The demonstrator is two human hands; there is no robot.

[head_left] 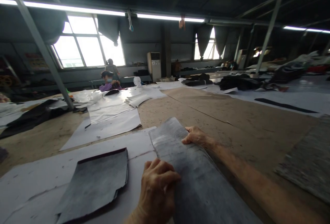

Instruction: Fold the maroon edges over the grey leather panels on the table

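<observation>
2 hands (pixel 157 182) touch 1 grey pile (pixel 198 177), right fingers (pixel 188 137) gripping, left curled, grip unclear, 1 smaller pile (pixel 95 182) nearby.

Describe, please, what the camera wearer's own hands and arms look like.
The left hand and right hand are bare, without gloves. The right forearm shows no sleeve, watch or bracelet; little of the left arm is in view.

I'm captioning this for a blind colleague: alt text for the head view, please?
The left hand and right hand touch opposite edges of a long grey cloth on a table. A smaller grey piece lies left, on white paper; beyond are two people near a window.
</observation>
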